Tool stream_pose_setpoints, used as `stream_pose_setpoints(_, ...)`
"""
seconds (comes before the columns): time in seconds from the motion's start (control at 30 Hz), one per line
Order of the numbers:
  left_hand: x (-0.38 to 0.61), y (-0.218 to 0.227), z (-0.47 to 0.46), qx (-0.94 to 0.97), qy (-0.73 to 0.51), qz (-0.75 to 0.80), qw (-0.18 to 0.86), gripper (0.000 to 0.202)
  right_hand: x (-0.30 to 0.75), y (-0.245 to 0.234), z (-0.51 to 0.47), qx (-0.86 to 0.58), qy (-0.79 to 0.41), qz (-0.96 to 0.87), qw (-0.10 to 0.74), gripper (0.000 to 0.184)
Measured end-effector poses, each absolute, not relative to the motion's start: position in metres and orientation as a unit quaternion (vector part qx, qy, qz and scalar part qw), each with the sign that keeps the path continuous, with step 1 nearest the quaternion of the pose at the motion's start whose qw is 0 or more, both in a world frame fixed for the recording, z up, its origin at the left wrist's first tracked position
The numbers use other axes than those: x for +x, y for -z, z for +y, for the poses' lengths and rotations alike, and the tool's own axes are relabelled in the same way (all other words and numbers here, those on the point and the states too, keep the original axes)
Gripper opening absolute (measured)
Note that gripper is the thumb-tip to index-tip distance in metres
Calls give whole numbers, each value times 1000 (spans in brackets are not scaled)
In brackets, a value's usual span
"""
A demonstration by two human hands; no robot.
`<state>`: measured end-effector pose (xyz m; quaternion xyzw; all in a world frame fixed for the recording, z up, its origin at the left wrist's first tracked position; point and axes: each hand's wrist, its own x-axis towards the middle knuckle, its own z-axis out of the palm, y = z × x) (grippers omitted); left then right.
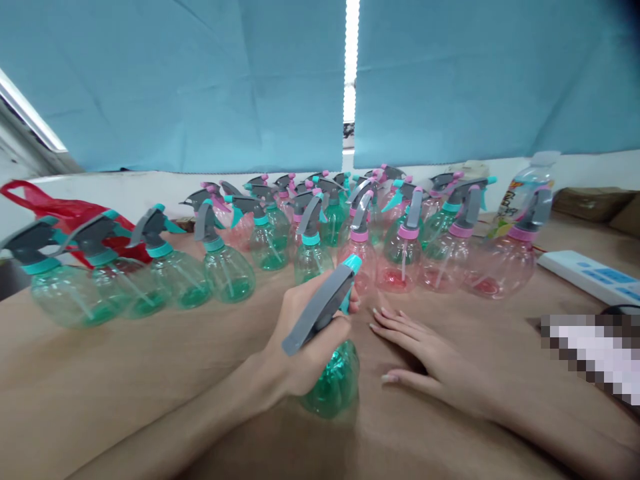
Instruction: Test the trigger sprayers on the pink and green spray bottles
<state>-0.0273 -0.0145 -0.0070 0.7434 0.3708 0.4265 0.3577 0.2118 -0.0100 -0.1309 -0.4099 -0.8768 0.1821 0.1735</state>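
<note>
My left hand [305,333] is wrapped round the neck of a green spray bottle [333,383], just under its grey trigger head with a turquoise nozzle. The bottle is slightly tilted, and I cannot tell whether its base touches the table. To its right, my right hand [425,353] lies palm down on the brown table [200,393], fingers stretched out and holding nothing. Beyond both hands stand more spray bottles: a green one [230,270] in a row at the left, and a pink one [400,267] in a row at the right.
Several more green and pink spray bottles crowd the back. A red plastic bag [75,213] lies at the left behind the green row. At the right are a labelled drink bottle [525,187], a white power strip [590,273] and a cardboard box [590,203]. Blue sheeting [200,87] covers the wall.
</note>
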Motion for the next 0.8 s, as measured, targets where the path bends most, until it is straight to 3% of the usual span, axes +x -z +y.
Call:
stream_pose_setpoints(0.27,-27,11,-18,741,-424,424,302,16,211,129,-11,-415,-186,-873,176,66)
stream_pose_setpoints(0.8,-24,12,-17,734,-422,427,317,3,212,133,-10,-411,-188,-873,183,65)
